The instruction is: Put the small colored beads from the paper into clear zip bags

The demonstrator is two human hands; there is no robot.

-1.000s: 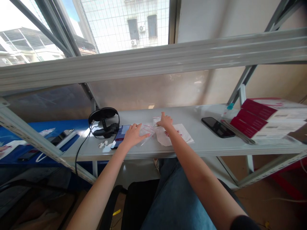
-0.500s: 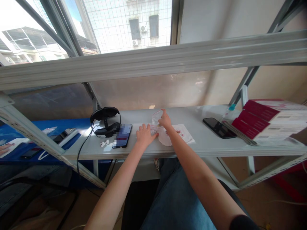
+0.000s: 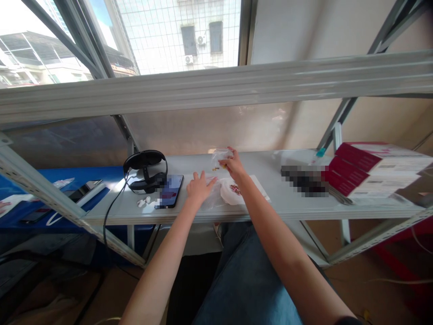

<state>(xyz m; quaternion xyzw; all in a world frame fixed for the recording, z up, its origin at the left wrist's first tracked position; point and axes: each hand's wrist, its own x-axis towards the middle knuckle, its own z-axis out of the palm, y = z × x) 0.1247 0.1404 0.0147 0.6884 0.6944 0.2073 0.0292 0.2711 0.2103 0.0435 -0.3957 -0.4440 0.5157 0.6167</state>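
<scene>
Right hand (image 3: 234,166): is bending its fingers closed and seemingly pinching the upper bag; the exact contact is too small to tell.
Upper bag (image 3: 219,154): is sitting toward the back of the surface (image 3: 270,168), with small yellowish bits (image 3: 215,169) showing at its lower part. If its mouth is gaping, tilting could be spilling them; whether it is sealed, I cannot tell.
Left hand (image 3: 199,188): is spreading its fingers loosely, apparently gripping nothing, beside the lower bag (image 3: 212,199). A careless sweep could be dragging that thin film along.
Red bits (image 3: 236,189): are lying loose on the white paper (image 3: 226,197), under the right forearm's reach. A dropping wrist or snagging film could be scattering them.
Phone (image 3: 175,192): is lying just left of the left hand; an outward elbow or hand could be nudging it.
</scene>
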